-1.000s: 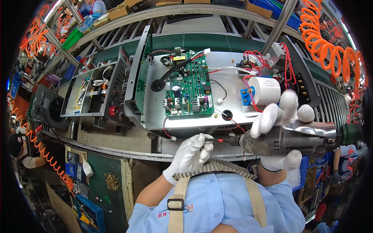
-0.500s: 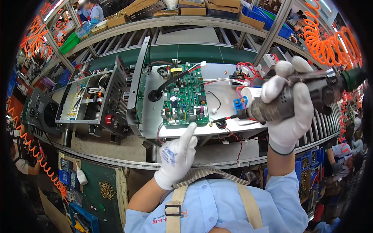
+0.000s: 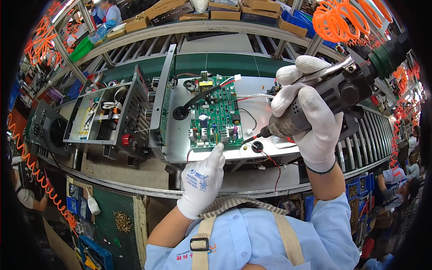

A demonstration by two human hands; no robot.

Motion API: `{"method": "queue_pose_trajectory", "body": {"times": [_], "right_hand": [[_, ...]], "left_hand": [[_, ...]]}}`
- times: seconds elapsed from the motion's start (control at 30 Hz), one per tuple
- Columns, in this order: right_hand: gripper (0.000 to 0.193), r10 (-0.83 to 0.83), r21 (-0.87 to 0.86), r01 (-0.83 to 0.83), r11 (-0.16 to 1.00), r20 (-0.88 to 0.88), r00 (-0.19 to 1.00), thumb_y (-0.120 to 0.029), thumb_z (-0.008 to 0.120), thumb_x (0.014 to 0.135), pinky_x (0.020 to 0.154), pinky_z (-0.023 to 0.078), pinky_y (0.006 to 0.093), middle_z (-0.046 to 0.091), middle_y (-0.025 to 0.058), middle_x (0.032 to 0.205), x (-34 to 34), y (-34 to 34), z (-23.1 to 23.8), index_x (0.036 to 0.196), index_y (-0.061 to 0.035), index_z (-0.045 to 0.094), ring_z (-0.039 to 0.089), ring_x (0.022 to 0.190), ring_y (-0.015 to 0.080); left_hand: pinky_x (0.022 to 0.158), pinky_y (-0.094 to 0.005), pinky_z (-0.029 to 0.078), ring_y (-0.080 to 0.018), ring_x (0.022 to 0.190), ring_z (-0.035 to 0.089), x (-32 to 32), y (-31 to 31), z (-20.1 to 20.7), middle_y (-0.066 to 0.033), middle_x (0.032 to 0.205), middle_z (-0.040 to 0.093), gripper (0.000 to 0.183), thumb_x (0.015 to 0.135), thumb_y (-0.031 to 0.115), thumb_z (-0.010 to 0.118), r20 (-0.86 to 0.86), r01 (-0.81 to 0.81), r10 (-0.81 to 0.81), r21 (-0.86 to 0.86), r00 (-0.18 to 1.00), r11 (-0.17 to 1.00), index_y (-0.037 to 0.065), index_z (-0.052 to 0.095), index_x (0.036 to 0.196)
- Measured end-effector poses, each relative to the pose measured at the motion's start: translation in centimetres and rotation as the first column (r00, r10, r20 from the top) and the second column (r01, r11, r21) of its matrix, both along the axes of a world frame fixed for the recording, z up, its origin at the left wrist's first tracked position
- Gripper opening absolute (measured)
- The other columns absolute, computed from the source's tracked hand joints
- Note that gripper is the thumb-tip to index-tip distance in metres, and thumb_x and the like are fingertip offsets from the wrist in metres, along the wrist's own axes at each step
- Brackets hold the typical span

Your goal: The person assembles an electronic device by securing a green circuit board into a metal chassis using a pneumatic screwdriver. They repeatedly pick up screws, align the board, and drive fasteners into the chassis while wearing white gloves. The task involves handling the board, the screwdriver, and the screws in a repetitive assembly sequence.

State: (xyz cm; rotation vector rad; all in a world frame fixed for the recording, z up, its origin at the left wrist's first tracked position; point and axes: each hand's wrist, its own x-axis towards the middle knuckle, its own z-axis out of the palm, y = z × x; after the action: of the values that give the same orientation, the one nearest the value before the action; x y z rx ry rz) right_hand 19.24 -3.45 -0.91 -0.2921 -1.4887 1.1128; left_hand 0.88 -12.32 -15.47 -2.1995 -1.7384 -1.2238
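Observation:
My right hand (image 3: 310,112), in a white glove, is wrapped round a dark power screwdriver (image 3: 333,96). Its thin bit (image 3: 253,137) slants down left to the near right corner of a green circuit board (image 3: 216,112). My left hand (image 3: 202,180), also gloved, has its fingertips at the board's near edge; the fingers are pressed together, and whatever they may hold is hidden. Beneath the board lies a silver metal chassis (image 3: 180,139) with an upright front panel (image 3: 163,103) on its left. A black cable (image 3: 193,101) runs from a grommet across the board.
Left of the chassis stands another open metal unit (image 3: 105,112). Rollers (image 3: 360,144) run on the right. Orange coiled hoses (image 3: 346,20) hang at upper right. Cardboard boxes (image 3: 225,13) line the far shelf. Brass-coloured parts (image 3: 123,221) lie on the lower-left green surface.
My right hand and the screwdriver have moved left and tilted more steeply, with the bit now nearer the board's corner. My left hand has shifted slightly left.

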Motion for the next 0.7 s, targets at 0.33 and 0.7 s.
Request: {"method": "queue_pose_trajectory", "body": {"times": [0.33, 0.7], "right_hand": [[0.035, -0.005, -0.114, 0.03, 0.993, 0.211, 0.977, 0.001, 0.054, 0.088, 0.07, 0.056, 0.0313, 0.064, 0.0183, 0.102, -3.2, 0.0, 2.5, 0.123, 0.0032, 0.051, 0.066, 0.074, 0.0171], [0.042, 0.06, -0.1, -0.044, 0.994, 0.159, 0.985, 0.002, 0.055, 0.088, 0.068, 0.056, 0.0309, 0.063, 0.0195, 0.108, -3.4, 0.8, 2.2, 0.129, 0.003, 0.047, 0.066, 0.074, 0.017]], "left_hand": [[0.054, -0.0353, 0.046, -0.025, 0.054, 0.06, 0.0, -0.4, 0.6, -0.0096, 0.064, 0.061, 0.037, 0.088, 0.003, 0.061, 0.01, 0.012, -0.011, -0.113, 1.0, 0.994, 0.004, 0.058, 0.125], [0.051, -0.0349, 0.045, -0.0243, 0.051, 0.058, 0.1, -0.3, 0.3, -0.0084, 0.062, 0.06, 0.038, 0.086, 0.004, 0.062, -0.004, 0.011, -0.011, -0.075, 1.0, 0.997, 0.003, 0.058, 0.124]]}}
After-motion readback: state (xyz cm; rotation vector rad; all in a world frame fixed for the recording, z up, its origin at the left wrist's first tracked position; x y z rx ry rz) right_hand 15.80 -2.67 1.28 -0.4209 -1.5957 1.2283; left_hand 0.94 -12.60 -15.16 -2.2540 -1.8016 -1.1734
